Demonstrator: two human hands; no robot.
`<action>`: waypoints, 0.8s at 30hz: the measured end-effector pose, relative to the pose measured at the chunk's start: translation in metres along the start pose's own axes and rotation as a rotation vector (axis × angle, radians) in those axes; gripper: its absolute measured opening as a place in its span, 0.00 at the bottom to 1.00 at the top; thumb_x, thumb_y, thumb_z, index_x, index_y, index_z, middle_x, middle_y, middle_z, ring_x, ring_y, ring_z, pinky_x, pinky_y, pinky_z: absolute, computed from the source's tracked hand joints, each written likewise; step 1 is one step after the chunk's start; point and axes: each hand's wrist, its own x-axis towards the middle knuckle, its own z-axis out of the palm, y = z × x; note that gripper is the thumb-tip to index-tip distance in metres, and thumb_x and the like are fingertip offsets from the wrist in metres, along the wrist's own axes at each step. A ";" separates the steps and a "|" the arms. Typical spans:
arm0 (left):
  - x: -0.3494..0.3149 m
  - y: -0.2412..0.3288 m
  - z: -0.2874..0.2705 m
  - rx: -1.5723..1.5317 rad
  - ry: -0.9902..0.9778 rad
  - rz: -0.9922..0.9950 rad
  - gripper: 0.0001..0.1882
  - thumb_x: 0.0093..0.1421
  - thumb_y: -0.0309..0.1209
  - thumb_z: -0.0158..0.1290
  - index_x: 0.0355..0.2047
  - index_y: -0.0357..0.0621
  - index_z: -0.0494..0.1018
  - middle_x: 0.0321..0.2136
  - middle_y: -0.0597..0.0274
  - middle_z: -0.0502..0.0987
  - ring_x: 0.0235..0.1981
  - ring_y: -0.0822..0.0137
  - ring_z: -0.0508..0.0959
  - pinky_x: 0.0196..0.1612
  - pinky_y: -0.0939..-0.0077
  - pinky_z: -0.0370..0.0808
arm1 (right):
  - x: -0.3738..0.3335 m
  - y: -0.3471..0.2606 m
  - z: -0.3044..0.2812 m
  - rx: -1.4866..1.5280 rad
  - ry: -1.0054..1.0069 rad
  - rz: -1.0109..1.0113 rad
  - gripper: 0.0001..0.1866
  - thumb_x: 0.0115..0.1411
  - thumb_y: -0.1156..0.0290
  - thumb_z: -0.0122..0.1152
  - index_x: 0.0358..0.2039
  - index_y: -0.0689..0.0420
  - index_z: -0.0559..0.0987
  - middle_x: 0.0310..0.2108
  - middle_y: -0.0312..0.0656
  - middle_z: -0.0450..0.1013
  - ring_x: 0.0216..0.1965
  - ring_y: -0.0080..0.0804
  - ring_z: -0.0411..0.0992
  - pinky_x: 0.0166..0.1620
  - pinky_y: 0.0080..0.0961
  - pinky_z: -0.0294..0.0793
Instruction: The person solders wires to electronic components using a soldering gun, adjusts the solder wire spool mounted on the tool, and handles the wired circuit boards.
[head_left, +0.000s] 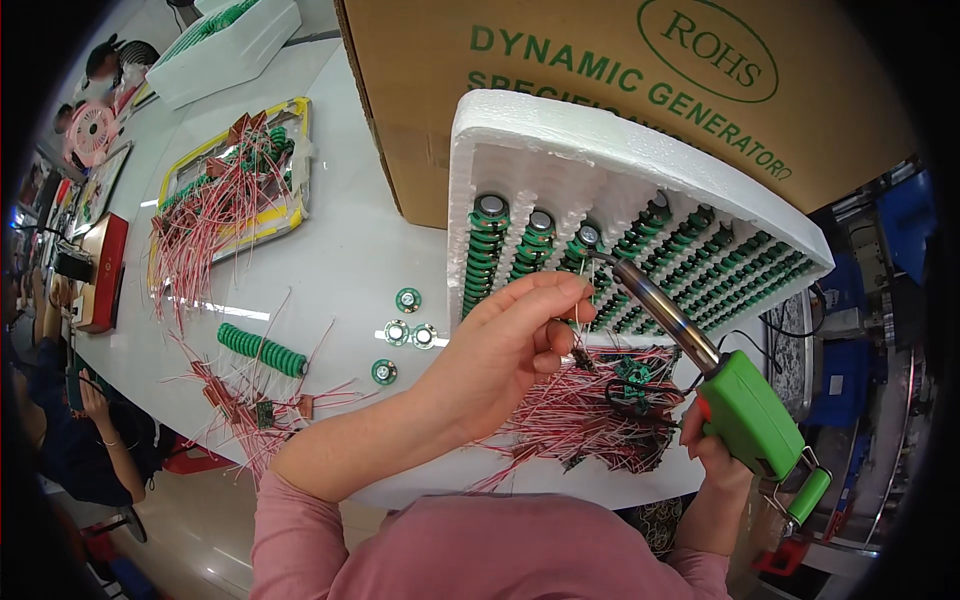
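My left hand (520, 325) pinches thin wires (582, 268) between thumb and fingertips, in front of a white foam tray (620, 135). The tray is tilted up and holds rows of small round green parts with metal centres. The wires reach up to one such green disc (588, 238) at the end of a row. My right hand (715, 458) grips a green soldering gun (755, 415). Its bent tip lies at that disc, close to my left fingertips; whether it touches is too small to tell. Below my left hand lies a pile of red and white wires (590, 420) with small circuit boards.
Behind the tray stands a cardboard box (410, 120). Several loose green discs (408, 300) and a green stack (262, 348) lie left of my forearm. Farther left, a yellow-edged tray (300, 165) holds more wired parts. A co-worker's hand (95, 405) shows at the far left.
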 end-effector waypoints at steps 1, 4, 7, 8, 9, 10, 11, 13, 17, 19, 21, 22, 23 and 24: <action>0.000 0.000 0.000 0.001 -0.002 0.002 0.06 0.57 0.33 0.47 0.33 0.47 0.67 0.29 0.71 0.69 0.22 0.83 0.63 0.21 0.89 0.56 | 0.000 0.000 0.000 0.000 0.000 0.000 0.29 0.41 0.59 0.69 0.34 0.68 0.67 0.18 0.41 0.70 0.18 0.21 0.66 0.22 0.15 0.63; 0.001 0.001 0.000 0.007 0.007 -0.003 0.06 0.57 0.33 0.47 0.33 0.47 0.67 0.29 0.70 0.69 0.22 0.83 0.63 0.21 0.89 0.56 | 0.002 -0.002 0.000 -0.055 -0.006 0.008 0.29 0.41 0.58 0.69 0.34 0.67 0.67 0.18 0.40 0.69 0.18 0.21 0.66 0.22 0.14 0.62; 0.001 0.000 0.000 0.008 -0.006 0.000 0.06 0.57 0.33 0.47 0.33 0.47 0.67 0.29 0.70 0.69 0.22 0.82 0.63 0.21 0.89 0.56 | 0.003 -0.003 0.002 0.004 0.000 0.019 0.29 0.41 0.58 0.69 0.34 0.68 0.67 0.18 0.40 0.69 0.18 0.22 0.66 0.23 0.14 0.63; 0.001 0.000 0.000 0.007 -0.006 0.000 0.06 0.57 0.33 0.47 0.33 0.47 0.67 0.29 0.70 0.69 0.22 0.82 0.63 0.21 0.89 0.56 | 0.004 -0.004 0.003 0.004 0.001 0.021 0.29 0.41 0.58 0.69 0.35 0.68 0.67 0.19 0.40 0.69 0.19 0.22 0.67 0.23 0.14 0.63; 0.001 0.000 0.000 0.006 0.000 -0.002 0.06 0.57 0.33 0.47 0.33 0.47 0.67 0.29 0.70 0.69 0.22 0.83 0.63 0.21 0.89 0.56 | 0.004 -0.005 0.003 0.004 0.001 0.023 0.29 0.41 0.59 0.69 0.35 0.68 0.67 0.19 0.40 0.69 0.19 0.22 0.67 0.22 0.14 0.63; 0.001 0.000 0.000 0.005 0.006 -0.005 0.06 0.57 0.33 0.47 0.33 0.47 0.67 0.28 0.70 0.69 0.22 0.83 0.63 0.21 0.89 0.56 | 0.004 -0.005 0.003 0.004 0.001 0.023 0.29 0.41 0.59 0.69 0.35 0.68 0.67 0.19 0.40 0.69 0.19 0.22 0.67 0.22 0.14 0.63; 0.001 0.000 0.000 0.005 0.006 -0.005 0.06 0.57 0.33 0.47 0.33 0.47 0.67 0.28 0.70 0.69 0.22 0.83 0.63 0.21 0.89 0.56 | 0.004 -0.005 0.004 0.007 0.003 0.030 0.29 0.41 0.58 0.69 0.35 0.68 0.67 0.19 0.40 0.69 0.19 0.22 0.67 0.22 0.14 0.63; 0.001 0.001 0.000 0.009 0.007 -0.003 0.06 0.57 0.33 0.47 0.33 0.47 0.67 0.28 0.70 0.69 0.21 0.83 0.63 0.21 0.89 0.56 | 0.004 -0.005 0.004 0.009 0.004 0.037 0.30 0.41 0.58 0.69 0.35 0.68 0.67 0.19 0.40 0.69 0.19 0.22 0.66 0.22 0.14 0.63; 0.001 0.001 0.000 0.010 0.003 -0.005 0.06 0.57 0.33 0.47 0.33 0.47 0.66 0.28 0.71 0.69 0.21 0.83 0.63 0.21 0.89 0.56 | 0.003 -0.004 0.003 0.007 -0.006 0.021 0.30 0.41 0.57 0.68 0.35 0.68 0.68 0.18 0.40 0.68 0.18 0.22 0.66 0.22 0.14 0.62; 0.002 0.001 -0.001 0.017 0.005 -0.011 0.06 0.57 0.34 0.47 0.33 0.47 0.67 0.28 0.71 0.68 0.21 0.83 0.63 0.21 0.89 0.55 | 0.003 -0.004 0.002 -0.009 -0.010 0.012 0.30 0.42 0.57 0.68 0.35 0.68 0.68 0.18 0.40 0.68 0.18 0.22 0.66 0.21 0.14 0.62; 0.002 0.001 -0.001 0.022 0.004 -0.010 0.06 0.57 0.34 0.47 0.33 0.47 0.67 0.28 0.71 0.68 0.21 0.83 0.62 0.21 0.89 0.55 | 0.003 -0.004 0.001 0.007 -0.034 0.011 0.30 0.42 0.56 0.68 0.35 0.68 0.68 0.18 0.39 0.68 0.17 0.22 0.65 0.20 0.14 0.60; 0.002 0.001 -0.001 0.028 0.003 -0.010 0.06 0.57 0.34 0.48 0.32 0.47 0.67 0.28 0.71 0.68 0.21 0.83 0.62 0.21 0.89 0.55 | 0.003 -0.003 0.001 0.007 -0.034 0.012 0.30 0.42 0.56 0.68 0.35 0.68 0.68 0.18 0.39 0.68 0.17 0.22 0.65 0.20 0.14 0.60; 0.002 0.001 -0.001 0.027 0.003 -0.011 0.06 0.57 0.34 0.48 0.32 0.47 0.67 0.28 0.71 0.68 0.21 0.83 0.62 0.21 0.89 0.55 | 0.003 -0.001 0.001 0.004 -0.032 0.006 0.30 0.42 0.56 0.68 0.36 0.68 0.68 0.18 0.40 0.68 0.17 0.22 0.64 0.20 0.15 0.60; 0.002 0.001 -0.001 0.031 0.003 -0.006 0.06 0.57 0.34 0.48 0.32 0.47 0.67 0.28 0.71 0.68 0.21 0.83 0.62 0.21 0.89 0.55 | 0.003 -0.001 0.001 0.001 -0.029 0.001 0.30 0.42 0.55 0.68 0.36 0.68 0.68 0.18 0.40 0.67 0.16 0.22 0.64 0.19 0.15 0.59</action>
